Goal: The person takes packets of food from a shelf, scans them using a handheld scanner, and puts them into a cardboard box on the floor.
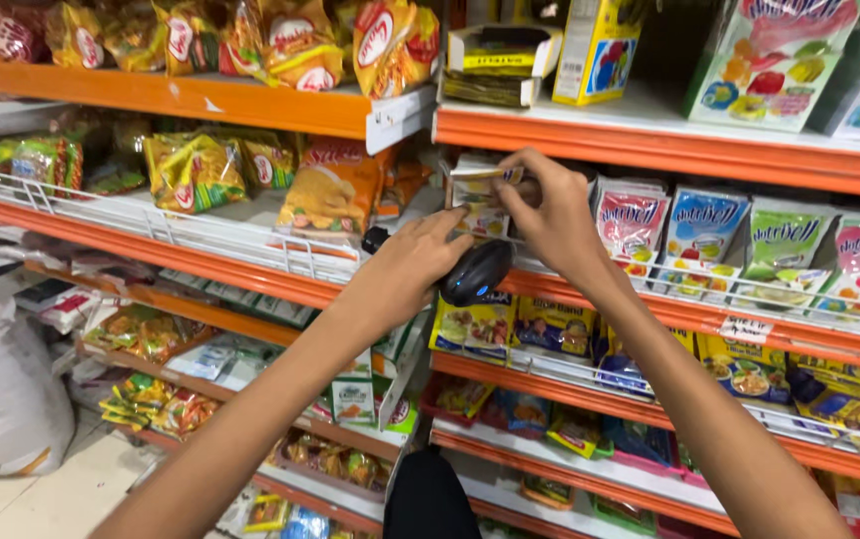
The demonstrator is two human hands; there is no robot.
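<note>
left hand (412,268) clenched on black rounded handheld barcode scanner (474,271), frame centre | right hand (550,215) pinching small pale flat sachet (480,187) at orange metal shelf (649,150) edge | sachet just above scanner, long axis horizontal, right hand nearer

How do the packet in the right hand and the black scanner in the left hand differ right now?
The small packet is flat, pale and printed; the scanner is rounded, glossy and black. The right hand pinches the packet by the fingertips at the shelf's rack, while the left hand wraps the scanner in a full grip. The packet sits higher, the scanner just below it. Both are held up close to the orange shelf edge.
</note>
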